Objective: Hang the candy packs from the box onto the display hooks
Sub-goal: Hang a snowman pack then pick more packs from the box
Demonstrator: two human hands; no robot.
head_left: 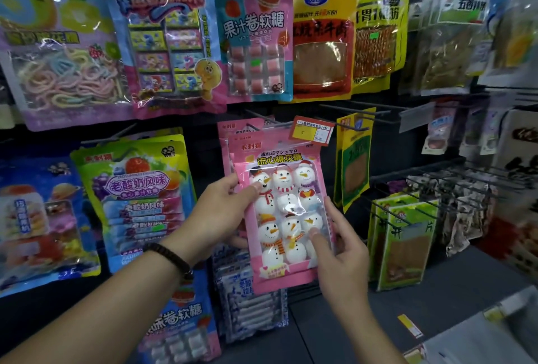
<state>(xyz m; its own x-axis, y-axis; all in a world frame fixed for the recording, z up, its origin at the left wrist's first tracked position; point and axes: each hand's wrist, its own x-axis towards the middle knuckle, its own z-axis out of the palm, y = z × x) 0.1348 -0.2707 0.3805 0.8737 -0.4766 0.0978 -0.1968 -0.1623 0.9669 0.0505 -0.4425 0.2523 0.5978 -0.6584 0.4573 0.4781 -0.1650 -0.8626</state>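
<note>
A pink pack of snowman marshmallows point(283, 212) is held upright in front of the display wall, its top at a hook point(262, 120) where more of the same pink packs hang behind it. My left hand point(221, 215) grips the pack's left edge, thumb on the front. On the pack's lower right edge is my right hand point(340, 250), its thumb pressing the clear window. A red and yellow price tag point(313, 130) sits at the hook's end, just above the pack's top right corner. The box is not in view.
Candy packs hang all around: a yoghurt-flavour pack point(136, 197) to the left, blue-white packs point(250, 305) below, yellow-green packs point(353, 159) to the right. Bare black hooks point(454, 180) stick out at right. A dark shelf point(436, 290) runs along the lower right.
</note>
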